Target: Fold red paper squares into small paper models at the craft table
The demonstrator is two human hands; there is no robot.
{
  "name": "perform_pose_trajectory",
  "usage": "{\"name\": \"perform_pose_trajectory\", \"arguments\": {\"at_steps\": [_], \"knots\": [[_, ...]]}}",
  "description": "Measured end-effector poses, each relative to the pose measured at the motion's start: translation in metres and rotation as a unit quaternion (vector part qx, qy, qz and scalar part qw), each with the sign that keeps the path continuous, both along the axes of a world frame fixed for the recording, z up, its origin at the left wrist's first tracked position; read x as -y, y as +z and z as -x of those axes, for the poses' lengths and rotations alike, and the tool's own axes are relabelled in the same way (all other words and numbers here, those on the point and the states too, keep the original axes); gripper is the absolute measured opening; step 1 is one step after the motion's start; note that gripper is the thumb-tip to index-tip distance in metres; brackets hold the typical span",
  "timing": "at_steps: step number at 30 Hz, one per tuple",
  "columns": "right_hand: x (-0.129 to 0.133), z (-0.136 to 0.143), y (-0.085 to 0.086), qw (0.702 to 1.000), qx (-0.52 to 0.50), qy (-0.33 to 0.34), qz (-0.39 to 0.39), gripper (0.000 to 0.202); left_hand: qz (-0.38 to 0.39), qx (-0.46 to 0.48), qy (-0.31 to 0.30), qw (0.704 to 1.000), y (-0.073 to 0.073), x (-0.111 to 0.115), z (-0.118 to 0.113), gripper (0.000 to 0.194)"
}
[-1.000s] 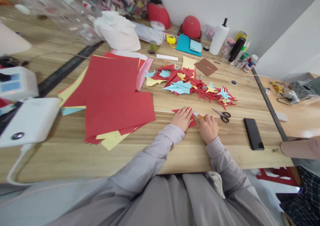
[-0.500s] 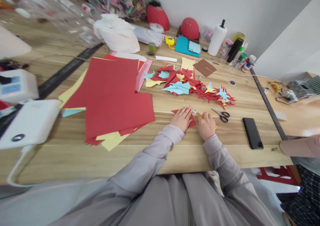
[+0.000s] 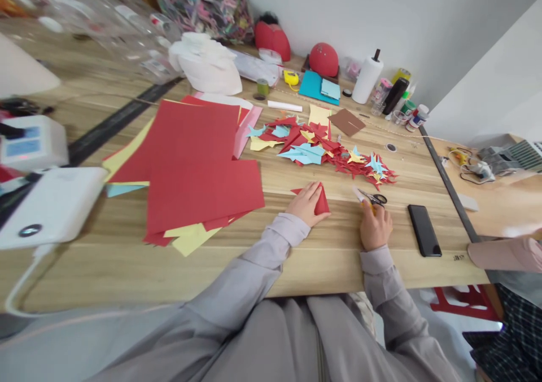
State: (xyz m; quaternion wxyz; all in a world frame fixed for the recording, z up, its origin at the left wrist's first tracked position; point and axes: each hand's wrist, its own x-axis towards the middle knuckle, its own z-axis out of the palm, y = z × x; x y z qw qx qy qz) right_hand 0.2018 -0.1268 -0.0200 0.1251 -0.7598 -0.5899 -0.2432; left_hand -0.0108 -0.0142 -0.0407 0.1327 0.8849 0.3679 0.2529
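Note:
My left hand [image 3: 305, 204] is on a small folded piece of red paper [image 3: 323, 200], with the fingers over its upper edge and the thumb at its lower edge. Part of the paper is hidden under the palm. My right hand [image 3: 376, 227] is closed round a yellow-handled craft knife [image 3: 363, 202], whose pale blade points up and left, away from the paper. Just beyond that hand lies a pair of black-handled scissors [image 3: 375, 197]. Behind both hands spreads a heap of cut and folded paper shapes [image 3: 302, 153] in red, blue and yellow.
Large red sheets [image 3: 203, 184] are stacked on the left, with yellow ones underneath. A black phone [image 3: 424, 229] lies at the right, near a pink cylinder [image 3: 503, 253]. Tape measure [image 3: 291, 78], brown paper [image 3: 347, 122] and bottles [image 3: 417, 118] stand or lie along the back.
My right hand has moved right with the craft knife, away from the red paper. The left hand remains on the paper, its thumb now spread out. The view has shifted slightly.

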Motion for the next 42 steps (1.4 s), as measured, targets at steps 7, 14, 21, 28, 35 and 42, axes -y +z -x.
{"name": "perform_pose_trajectory", "arguments": {"at_steps": [7, 14, 21, 28, 35, 42], "knots": [[0.019, -0.034, -0.003, 0.995, -0.001, -0.095, -0.030, 0.037, -0.003, 0.056, 0.045, 0.997, -0.005, -0.002, 0.005, 0.051], [0.018, -0.029, -0.006, 0.992, -0.012, -0.127, -0.026, 0.034, -0.058, 0.066, 0.102, 0.991, 0.003, -0.005, 0.019, 0.033], [0.018, -0.034, -0.008, 0.977, -0.048, -0.206, -0.022, 0.033, -0.096, 0.066, -0.142, 0.983, 0.003, 0.007, 0.009, 0.023], [0.013, -0.012, 0.003, 0.997, -0.046, -0.040, -0.048, 0.036, -0.035, 0.012, -0.175, 0.984, 0.002, 0.015, 0.003, 0.025], [0.002, 0.044, 0.008, 0.957, -0.088, 0.241, 0.138, 0.047, 0.002, 0.023, -0.184, 0.983, 0.010, 0.015, 0.006, 0.022], [-0.001, 0.058, 0.014, 0.950, -0.084, 0.250, 0.167, 0.034, 0.029, 0.044, -0.149, 0.987, 0.006, 0.010, 0.000, 0.027]]}}
